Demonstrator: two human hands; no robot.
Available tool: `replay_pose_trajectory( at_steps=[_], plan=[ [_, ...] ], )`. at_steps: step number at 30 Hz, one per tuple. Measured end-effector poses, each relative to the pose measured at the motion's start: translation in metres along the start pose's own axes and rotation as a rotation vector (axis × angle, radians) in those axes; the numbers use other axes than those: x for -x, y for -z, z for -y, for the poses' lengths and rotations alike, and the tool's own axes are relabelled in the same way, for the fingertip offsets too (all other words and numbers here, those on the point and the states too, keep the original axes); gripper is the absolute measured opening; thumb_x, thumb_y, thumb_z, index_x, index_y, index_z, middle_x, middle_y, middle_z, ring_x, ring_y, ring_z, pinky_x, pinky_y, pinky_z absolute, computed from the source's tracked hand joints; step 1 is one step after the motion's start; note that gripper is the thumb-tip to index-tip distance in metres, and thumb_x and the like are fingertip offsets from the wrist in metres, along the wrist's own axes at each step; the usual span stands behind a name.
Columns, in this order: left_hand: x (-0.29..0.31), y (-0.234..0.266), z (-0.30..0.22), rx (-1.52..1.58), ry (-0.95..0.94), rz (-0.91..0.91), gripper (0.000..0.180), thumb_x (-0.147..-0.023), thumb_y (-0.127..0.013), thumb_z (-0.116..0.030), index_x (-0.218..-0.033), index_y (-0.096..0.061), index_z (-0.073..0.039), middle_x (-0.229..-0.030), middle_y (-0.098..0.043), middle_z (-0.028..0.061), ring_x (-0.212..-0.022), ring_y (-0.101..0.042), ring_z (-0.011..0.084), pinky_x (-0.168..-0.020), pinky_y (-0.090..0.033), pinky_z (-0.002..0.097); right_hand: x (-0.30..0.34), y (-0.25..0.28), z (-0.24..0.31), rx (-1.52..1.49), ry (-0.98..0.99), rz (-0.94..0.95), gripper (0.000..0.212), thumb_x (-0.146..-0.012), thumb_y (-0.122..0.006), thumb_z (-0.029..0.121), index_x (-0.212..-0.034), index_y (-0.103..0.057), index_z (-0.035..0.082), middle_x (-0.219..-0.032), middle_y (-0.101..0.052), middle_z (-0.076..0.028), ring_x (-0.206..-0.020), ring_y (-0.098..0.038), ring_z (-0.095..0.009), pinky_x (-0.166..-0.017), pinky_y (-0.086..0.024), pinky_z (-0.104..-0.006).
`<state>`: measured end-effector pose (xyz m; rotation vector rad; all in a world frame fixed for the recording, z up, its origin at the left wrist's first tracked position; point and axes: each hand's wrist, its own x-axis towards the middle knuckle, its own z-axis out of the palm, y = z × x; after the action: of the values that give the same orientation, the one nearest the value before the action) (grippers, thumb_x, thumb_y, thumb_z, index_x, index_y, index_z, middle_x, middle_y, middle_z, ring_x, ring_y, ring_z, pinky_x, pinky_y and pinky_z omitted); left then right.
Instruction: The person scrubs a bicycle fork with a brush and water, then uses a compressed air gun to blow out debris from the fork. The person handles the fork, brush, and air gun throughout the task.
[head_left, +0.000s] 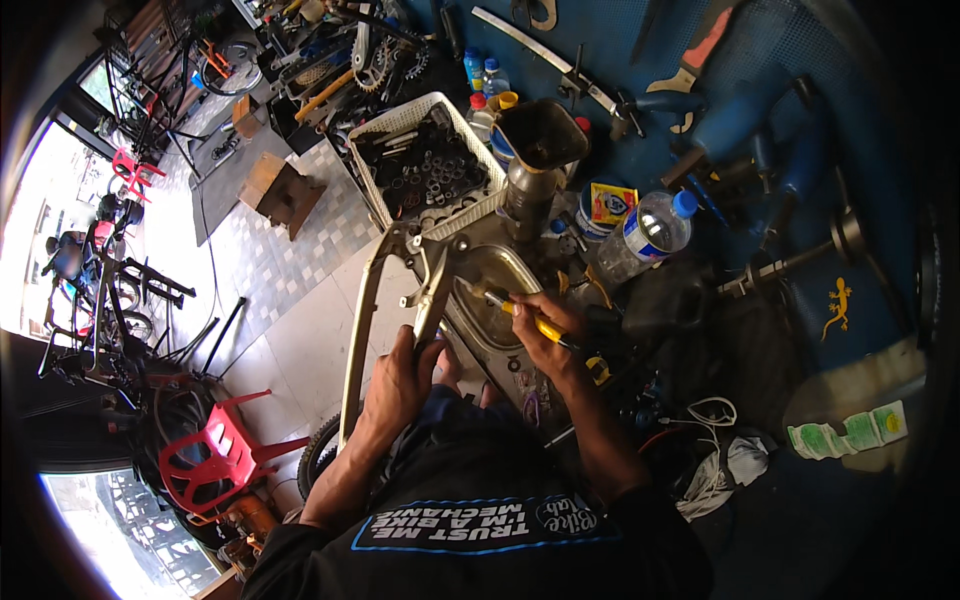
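My left hand (398, 378) is closed around one arm of a pale metal bicycle frame part (432, 300), which has a forked shape. Its other long arm (361, 330) runs down to the left of my hand. My right hand (545, 332) grips what looks like a utility knife with a yellow-and-black handle (550, 329). The metal tip points left toward the frame part, close to its upper end; whether it touches cannot be made out. Behind the tip lies a shallow metal tray (524, 272) on the bench.
A white plastic basket (365, 190) of small metal parts stands beyond the frame part. Near it are a tall dark metal container (527, 205) and a clear bottle (655, 232) with a blue cap. Tools hang on the blue wall (610, 50). A red chair (225, 450) stands left.
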<state>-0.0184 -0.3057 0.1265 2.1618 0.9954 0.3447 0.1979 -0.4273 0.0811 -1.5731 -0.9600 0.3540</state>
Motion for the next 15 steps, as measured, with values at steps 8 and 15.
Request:
replay_pose_trajectory(
  at_steps=[8, 15],
  plan=[
    [-0.007, 0.041, 0.021, 0.339, 0.25, -0.018, 0.037, -0.106, -0.064, -0.037, -0.104, -0.058, 0.0, -0.067, -0.055, 0.0039, -0.058, -0.051, 0.0114, -0.053, -0.042, 0.0325, 0.007, 0.001, -0.041, -0.036, -0.075, -0.011, 0.011, -0.094, -0.072, 0.007, -0.1, -0.072, -0.002, -0.092, -0.076, -0.016, -0.085, -0.076, -0.024, -0.074, -0.059, -0.0328],
    [0.003, 0.081, 0.009, 0.614, 0.237, 0.056, 0.042, -0.108, -0.057, -0.047, -0.1, -0.056, -0.007, -0.063, -0.049, -0.0045, -0.05, -0.046, 0.0048, -0.046, -0.035, 0.0241, 0.016, 0.008, -0.045, 0.17, 0.003, 0.069, 0.015, -0.089, -0.075, 0.008, -0.101, -0.072, 0.0, -0.092, -0.075, -0.018, -0.084, -0.075, -0.033, -0.074, -0.06, -0.0387]
  ],
)
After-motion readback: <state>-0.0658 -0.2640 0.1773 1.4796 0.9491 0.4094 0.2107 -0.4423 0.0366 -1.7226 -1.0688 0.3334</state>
